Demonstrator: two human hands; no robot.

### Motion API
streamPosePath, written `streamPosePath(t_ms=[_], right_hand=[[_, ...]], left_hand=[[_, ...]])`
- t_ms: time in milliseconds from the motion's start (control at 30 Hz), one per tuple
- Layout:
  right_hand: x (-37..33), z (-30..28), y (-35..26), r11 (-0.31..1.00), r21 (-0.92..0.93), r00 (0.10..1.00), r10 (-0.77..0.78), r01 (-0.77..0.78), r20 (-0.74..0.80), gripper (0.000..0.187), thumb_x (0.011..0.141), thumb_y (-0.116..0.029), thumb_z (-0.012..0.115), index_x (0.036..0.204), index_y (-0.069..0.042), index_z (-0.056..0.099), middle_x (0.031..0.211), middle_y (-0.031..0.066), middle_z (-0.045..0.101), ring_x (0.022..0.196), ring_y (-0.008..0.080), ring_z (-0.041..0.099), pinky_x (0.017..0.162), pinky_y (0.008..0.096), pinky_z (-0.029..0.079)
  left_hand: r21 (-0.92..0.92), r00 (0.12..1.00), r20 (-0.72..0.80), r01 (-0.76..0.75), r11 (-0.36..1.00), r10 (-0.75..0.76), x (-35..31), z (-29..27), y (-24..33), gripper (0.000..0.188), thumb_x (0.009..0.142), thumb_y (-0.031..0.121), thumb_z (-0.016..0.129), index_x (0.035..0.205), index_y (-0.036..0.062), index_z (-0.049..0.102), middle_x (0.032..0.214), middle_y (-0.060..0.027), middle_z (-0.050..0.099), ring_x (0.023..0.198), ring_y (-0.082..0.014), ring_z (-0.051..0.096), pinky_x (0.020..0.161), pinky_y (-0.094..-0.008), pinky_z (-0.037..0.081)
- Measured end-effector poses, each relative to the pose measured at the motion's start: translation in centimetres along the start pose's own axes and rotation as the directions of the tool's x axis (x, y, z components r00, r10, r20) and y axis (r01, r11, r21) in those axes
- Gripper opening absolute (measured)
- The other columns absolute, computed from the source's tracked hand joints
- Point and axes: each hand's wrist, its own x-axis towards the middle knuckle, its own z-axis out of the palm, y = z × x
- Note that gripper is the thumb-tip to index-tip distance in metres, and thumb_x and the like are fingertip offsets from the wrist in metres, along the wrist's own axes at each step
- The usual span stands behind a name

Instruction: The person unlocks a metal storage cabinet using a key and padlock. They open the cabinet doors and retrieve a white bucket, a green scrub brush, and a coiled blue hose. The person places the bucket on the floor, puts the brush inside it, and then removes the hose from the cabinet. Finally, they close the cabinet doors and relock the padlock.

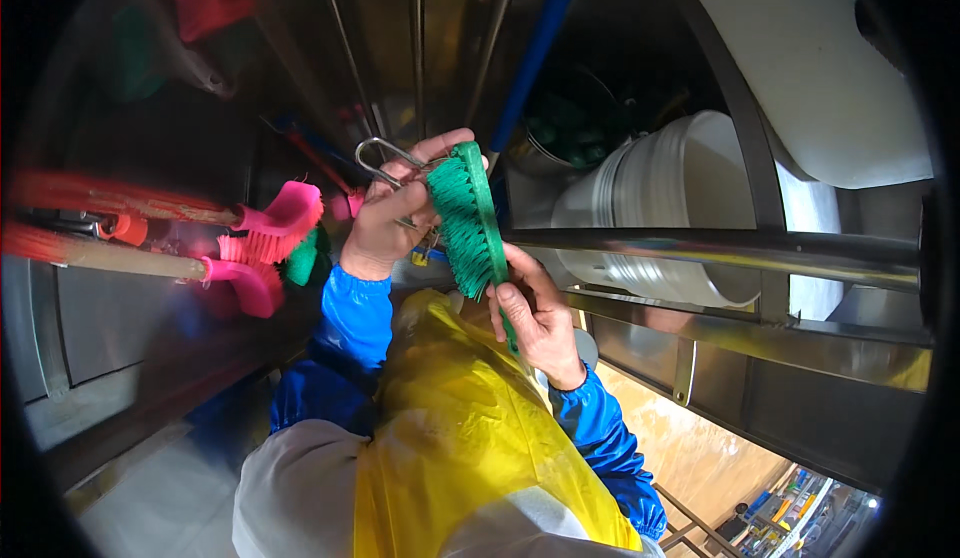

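A green scrub brush (470,220) with stiff green bristles is tilted in front of me, its bristles facing left. My right hand (540,323) is closed round the lower part of its handle, thumb on the near side. My left hand (392,216) is closed at the bristle side, near the brush's upper end. A bent metal wire loop (370,148) sticks out of the left fingers; its other end is hidden by the hand and bristles. Whether the left fingertips also touch the brush I cannot tell.
Pink-headed brushes (285,220) on long handles hang at the left. Stacked white buckets (630,208) lie on a metal rack (720,248) at the right, with a large white container (810,68) above. A blue pole (540,48) and thin metal rods stand ahead.
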Motion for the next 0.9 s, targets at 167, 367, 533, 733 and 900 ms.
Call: streamPosePath(t_ms=[167, 367, 533, 733, 900], right_hand=[[-0.3, -0.4, 0.8, 0.999, -0.036, 1.0, -0.013, 0.013, -0.018, 0.045, 0.105, -0.009, 0.057, 0.149, -0.003, 0.049, 0.085, 0.0009, 0.058, 0.06, 0.0055, 0.049, 0.054, 0.0217, 0.041], [-0.7, -0.8, 1.9, 0.999, -0.043, 0.998, -0.02, 0.018, -0.055, 0.046, 0.104, -0.009, 0.059, 0.149, -0.004, 0.049, 0.084, 0.0004, 0.059, 0.06, 0.005, 0.048, 0.052, 0.022, 0.041], [-0.6, -0.7, 2.0, 0.999, -0.042, 0.996, 0.001, -0.004, -0.084, 0.046, 0.104, -0.009, 0.059, 0.148, -0.004, 0.05, 0.087, 0.001, 0.059, 0.062, 0.0053, 0.049, 0.053, 0.0225, 0.042], [-0.9, -0.8, 2.6, 1.0, 0.001, 0.997, -0.015, 0.015, -0.07, 0.046, 0.105, -0.012, 0.059, 0.149, -0.005, 0.049, 0.087, 0.0011, 0.059, 0.063, 0.0055, 0.051, 0.053, 0.0224, 0.044], [-1.6, -0.8, 2.5, 0.999, -0.042, 0.997, 0.014, -0.017, -0.073, 0.046, 0.105, -0.018, 0.059, 0.148, -0.004, 0.049, 0.083, 0.0008, 0.057, 0.063, 0.0044, 0.05, 0.052, 0.0225, 0.043]], left_hand=[[0.035, 0.999, 0.024, 0.048, 0.998, -0.048, 0.3, -1.5, -0.4, 0.07, 0.096, 0.038, 0.068, 0.145, -0.0072, 0.046, 0.128, -0.0201, 0.066, 0.103, -0.0191, 0.069, 0.087, -0.0311, 0.056], [-0.036, 0.98, -0.101, 0.169, 0.985, -0.172, 0.7, -1.6, -1.4, 0.074, 0.102, 0.054, 0.053, 0.142, -0.0086, 0.046, 0.124, -0.0208, 0.068, 0.107, -0.0229, 0.07, 0.093, -0.0371, 0.058], [-0.322, 0.978, 0.04, 0.206, 0.924, -0.204, 1.0, -1.2, -0.8, 0.077, 0.102, 0.056, 0.052, 0.143, -0.009, 0.044, 0.125, -0.0208, 0.067, 0.103, -0.021, 0.07, 0.09, -0.0362, 0.058], [-0.062, 0.994, 0.043, 0.104, 0.993, -0.102, 0.4, -2.9, -2.7, 0.08, 0.099, 0.055, 0.058, 0.144, -0.0088, 0.042, 0.128, -0.0202, 0.065, 0.104, -0.0219, 0.069, 0.09, -0.0357, 0.058], [-0.108, 0.985, -0.021, 0.166, 0.98, -0.169, 0.4, -2.5, -3.3, 0.073, 0.101, 0.055, 0.054, 0.14, -0.0057, 0.048, 0.123, -0.0186, 0.067, 0.105, -0.0238, 0.07, 0.089, -0.0369, 0.059]])
